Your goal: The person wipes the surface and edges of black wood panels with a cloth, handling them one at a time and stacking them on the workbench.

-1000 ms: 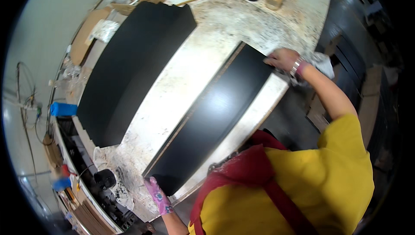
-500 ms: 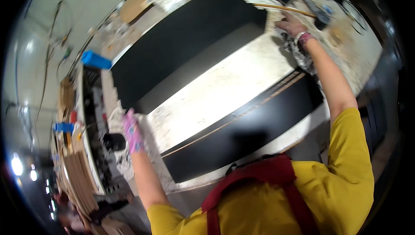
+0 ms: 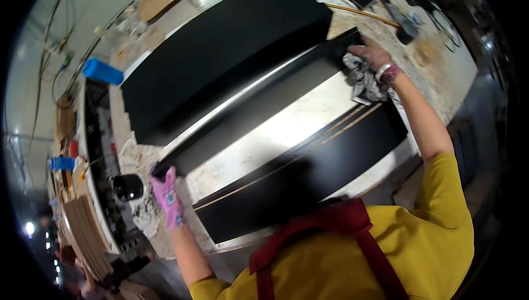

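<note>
My left hand (image 3: pixel 167 196), in a pink patterned glove, is closed on the left end of a long narrow black panel (image 3: pixel 250 100). At the panel's other end is my right hand (image 3: pixel 376 57), gloved and wearing a light bracelet, fingers bent at the panel's corner. A crumpled, stained rag (image 3: pixel 363 79) is bunched under this hand; its exact hold is partly hidden. The panel is tilted, apart from a large black board (image 3: pixel 220 60) behind it. Nearer to me lies another black panel (image 3: pixel 314 173), with pale slots along its far edge.
The white worktable (image 3: pixel 286 121) shows stains. A black cup (image 3: pixel 128 187) stands left of my left hand, near a blue roll (image 3: pixel 102 71). A hammer (image 3: pixel 406 31) and a thin yellowish rod (image 3: pixel 361 13) lie at far right. Cardboard sheets (image 3: pixel 82 228) stand at left.
The narrow panel has come toward me, leaving a pale gap in front of the large board. Both hands have moved nearer to me with it, and the rag too. My view has shifted slightly.
</note>
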